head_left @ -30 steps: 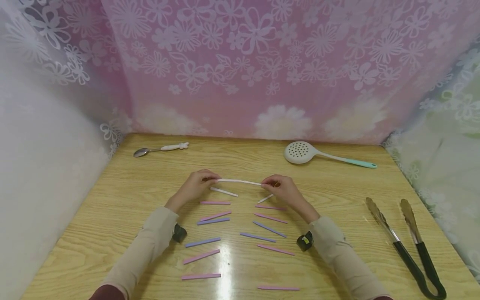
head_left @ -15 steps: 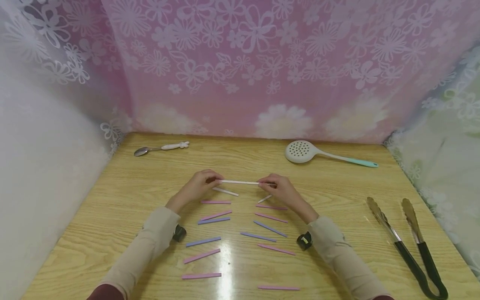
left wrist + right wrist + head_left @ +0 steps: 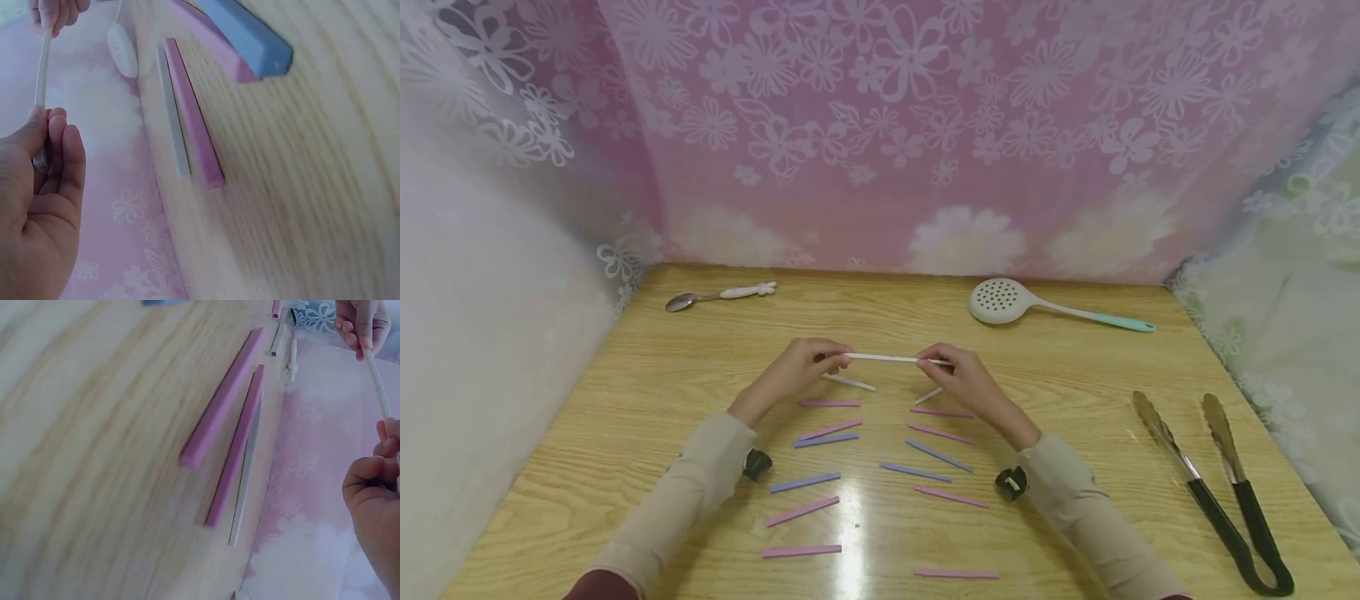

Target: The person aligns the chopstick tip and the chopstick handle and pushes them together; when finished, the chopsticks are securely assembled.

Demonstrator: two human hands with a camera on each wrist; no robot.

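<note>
Both hands hold a thin white stick (image 3: pixel 883 358) level above the table, one near each end. My left hand (image 3: pixel 805 364) pinches its left end between thumb and fingers, seen close in the left wrist view. On the other end, my right hand (image 3: pixel 958 379) has a similar pinch, with a short tip reaching past the fingers. A faint seam shows partway along the stick (image 3: pixel 378 387) in the right wrist view. Under the hands lie a white stick (image 3: pixel 850 382) on the left and another white stick (image 3: pixel 928 396) on the right, partly hidden.
Pink sticks (image 3: pixel 831 403) and blue sticks (image 3: pixel 806 483) lie in two loose columns nearer the body. A spoon (image 3: pixel 741 292) and a perforated skimmer (image 3: pixel 997 301) lie along the back. Black-handled tongs (image 3: pixel 1208 504) lie spread at the right. A flowered curtain (image 3: pixel 865 225) hangs behind.
The white stick was slightly bent at its middle one second ago and is straight now. Its right tip now reaches past the right fingers. Both hands have risen slightly; the sticks on the table stay put.
</note>
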